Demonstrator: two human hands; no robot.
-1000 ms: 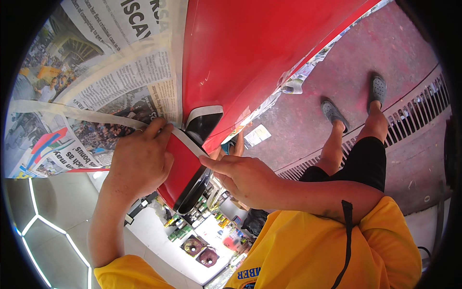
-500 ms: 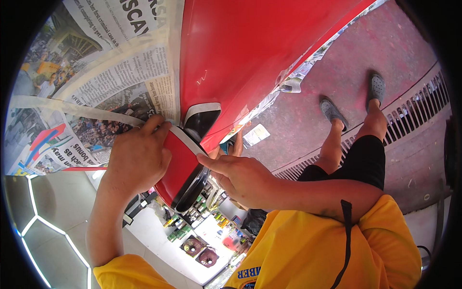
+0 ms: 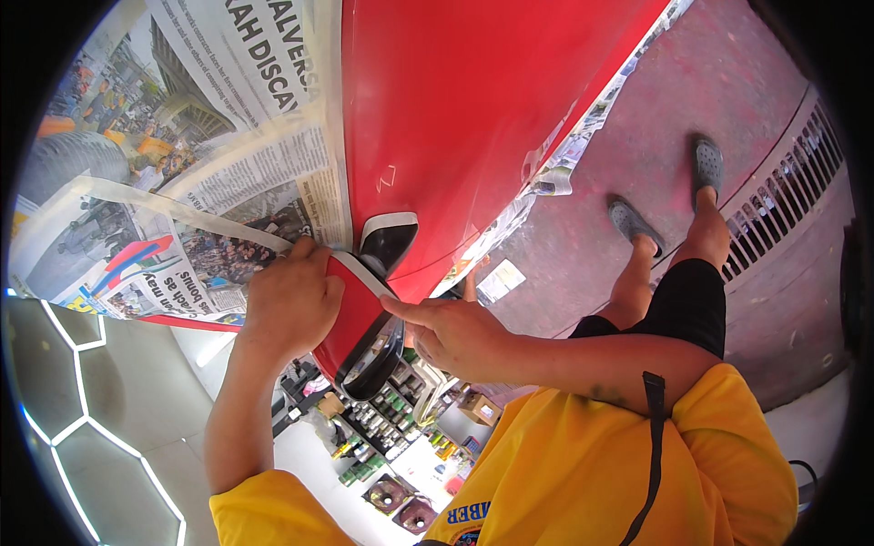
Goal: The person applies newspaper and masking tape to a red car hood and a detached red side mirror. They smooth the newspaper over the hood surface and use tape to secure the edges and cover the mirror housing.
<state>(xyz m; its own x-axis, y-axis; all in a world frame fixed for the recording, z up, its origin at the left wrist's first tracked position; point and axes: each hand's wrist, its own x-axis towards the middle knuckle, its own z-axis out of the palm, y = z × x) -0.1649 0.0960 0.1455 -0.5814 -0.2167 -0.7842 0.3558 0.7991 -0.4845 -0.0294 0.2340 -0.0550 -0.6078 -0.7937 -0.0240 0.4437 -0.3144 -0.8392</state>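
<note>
A person in a yellow shirt works with both bare hands on a red side mirror housing that juts from a glossy red vehicle panel. A strip of pale masking tape runs along the mirror's upper edge. The left hand lies over the mirror's left side, its fingers bent, the fingertips near the tape's upper left end; whether they pinch anything cannot be told. The right hand is just right of the mirror, index finger stretched out so its tip meets the tape's lower right end, the other fingers curled under; whether the thumb grips anything cannot be told. Just above the mirror is its black mount, edged with more pale tape. Above and left of the mirror, taped newspaper sheets cover a broad surface. Well to the mirror's right, two grey clogs are on the person's feet on a reddish-stained floor, beside a slotted drain grate. Below the mirror, small containers crowd some shelves; to its lower left shine hexagonal light strips.
</note>
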